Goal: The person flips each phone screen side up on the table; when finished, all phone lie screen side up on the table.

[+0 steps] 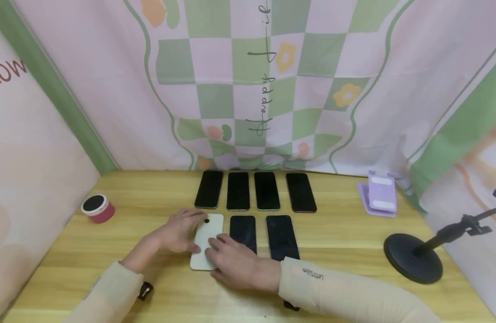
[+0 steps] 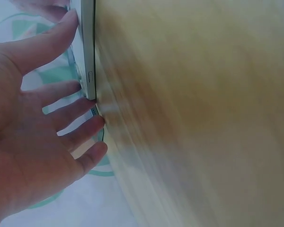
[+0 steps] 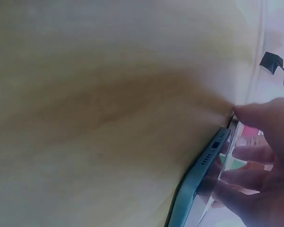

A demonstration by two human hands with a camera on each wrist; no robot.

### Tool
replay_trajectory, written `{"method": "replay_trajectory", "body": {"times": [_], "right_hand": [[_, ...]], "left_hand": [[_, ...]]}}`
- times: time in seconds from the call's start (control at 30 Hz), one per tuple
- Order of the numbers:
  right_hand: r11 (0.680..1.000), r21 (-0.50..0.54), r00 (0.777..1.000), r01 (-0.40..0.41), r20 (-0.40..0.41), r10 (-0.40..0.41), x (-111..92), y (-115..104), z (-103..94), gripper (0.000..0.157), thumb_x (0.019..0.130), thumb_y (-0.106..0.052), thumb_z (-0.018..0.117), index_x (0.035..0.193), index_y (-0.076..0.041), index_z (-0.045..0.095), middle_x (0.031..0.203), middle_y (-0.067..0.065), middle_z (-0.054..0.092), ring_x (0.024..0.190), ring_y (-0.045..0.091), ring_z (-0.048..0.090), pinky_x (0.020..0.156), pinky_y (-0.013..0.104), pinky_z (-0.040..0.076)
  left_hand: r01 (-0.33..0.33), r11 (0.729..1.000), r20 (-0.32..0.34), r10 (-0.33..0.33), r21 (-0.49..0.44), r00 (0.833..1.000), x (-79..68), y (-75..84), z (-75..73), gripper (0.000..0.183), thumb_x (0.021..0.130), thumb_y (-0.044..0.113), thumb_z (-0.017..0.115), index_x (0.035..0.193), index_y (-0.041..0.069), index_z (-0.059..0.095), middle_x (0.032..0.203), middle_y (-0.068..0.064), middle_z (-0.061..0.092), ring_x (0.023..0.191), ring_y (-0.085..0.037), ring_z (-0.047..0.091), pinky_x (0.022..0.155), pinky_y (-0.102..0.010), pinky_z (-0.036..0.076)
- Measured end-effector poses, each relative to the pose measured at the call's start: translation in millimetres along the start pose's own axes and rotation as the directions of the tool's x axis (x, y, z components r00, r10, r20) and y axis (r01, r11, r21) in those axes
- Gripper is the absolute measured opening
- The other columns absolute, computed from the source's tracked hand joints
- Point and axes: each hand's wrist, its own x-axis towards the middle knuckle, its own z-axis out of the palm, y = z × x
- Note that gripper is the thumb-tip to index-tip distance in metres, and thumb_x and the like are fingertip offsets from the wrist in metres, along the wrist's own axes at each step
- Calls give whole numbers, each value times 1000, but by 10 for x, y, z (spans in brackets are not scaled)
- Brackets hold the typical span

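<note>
A white phone point(image 1: 207, 231) lies back up on the wooden table, its round camera near the far end. My left hand point(image 1: 177, 231) is at its left side, the thumb touching the back near the edge. In the left wrist view, the fingers point(image 2: 73, 113) are spread and nearly straight beside the phone's far end. My right hand point(image 1: 236, 264) grips the near right corner, thumb at the near end and fingertips on the back. A dark phone point(image 1: 243, 226) lies partly behind that hand, and another dark phone point(image 1: 281, 233) is further right.
Behind are several black phones in a row, including the leftmost phone point(image 1: 209, 189) and the rightmost phone point(image 1: 301, 192). A pink-and-white round container point(image 1: 98, 208) stands at left. On the right are a purple phone stand point(image 1: 380, 193) and a black round-based stand point(image 1: 413, 258).
</note>
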Motion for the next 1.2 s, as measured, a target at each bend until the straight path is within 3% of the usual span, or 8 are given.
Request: {"method": "replay_trajectory", "body": {"times": [0.17,0.27,0.43,0.57,0.7,0.9,1.03,1.2], "right_hand": [[1000,-24,1000,-8,0,8,31,-2,-3,41,99,-40,69,131,-14,66,147,12,63,138,26,59,119,36,47],[1000,-27,1000,-2,-6,2,39,2,-3,39,98,-39,69,129,-14,67,145,12,64,136,26,60,119,36,47],[999,-41,1000,7,-12,-8,59,10,-7,37,98,-38,70,126,-14,68,142,11,66,134,25,60,117,35,48],[999,-51,1000,12,2,-12,74,11,-15,39,98,-40,70,128,-15,67,141,10,66,133,24,61,118,34,47],[999,-35,1000,2,10,-1,81,1,-26,44,95,-41,73,131,-16,65,137,7,68,131,22,62,117,34,47],[1000,-20,1000,15,7,-15,70,-17,-34,46,95,-42,73,133,-18,65,135,6,69,128,20,63,115,33,49],[997,-67,999,34,-10,-34,50,-23,-27,46,96,-43,71,135,-20,64,132,5,70,125,20,63,114,32,49],[997,-62,999,38,-17,-39,30,-33,-23,47,97,-41,70,138,-18,64,136,8,68,128,22,63,116,33,48]], "left_hand": [[-9,1000,-8,9,-15,1000,8,-3,14,85,75,19,90,149,1,51,157,-22,49,141,-45,47,113,-73,38],[-55,997,-25,54,-48,998,21,-18,11,83,74,13,89,147,-2,52,154,-24,52,140,-46,48,115,-71,38],[-137,954,-78,120,-265,990,76,-39,-15,80,67,-12,71,144,-13,49,146,-31,58,136,-50,54,116,-65,42],[4,896,-36,-22,-443,999,114,-32,-27,86,66,-13,58,150,-12,43,153,-32,50,141,-49,50,118,-62,41],[144,806,7,-171,-575,985,145,-20,-12,85,69,-11,57,152,-7,43,154,-30,51,139,-45,51,117,-59,43],[212,707,34,-257,-675,966,159,3,13,85,71,-11,61,153,-5,41,152,-31,50,137,-44,52,111,-53,49],[215,687,28,-272,-694,962,141,8,25,85,73,-11,62,155,-3,40,153,-32,47,135,-46,53,93,-42,59],[180,715,3,-242,-676,970,99,-11,55,86,72,-18,63,154,-4,41,153,-32,46,93,-28,63,67,-26,56]]}}
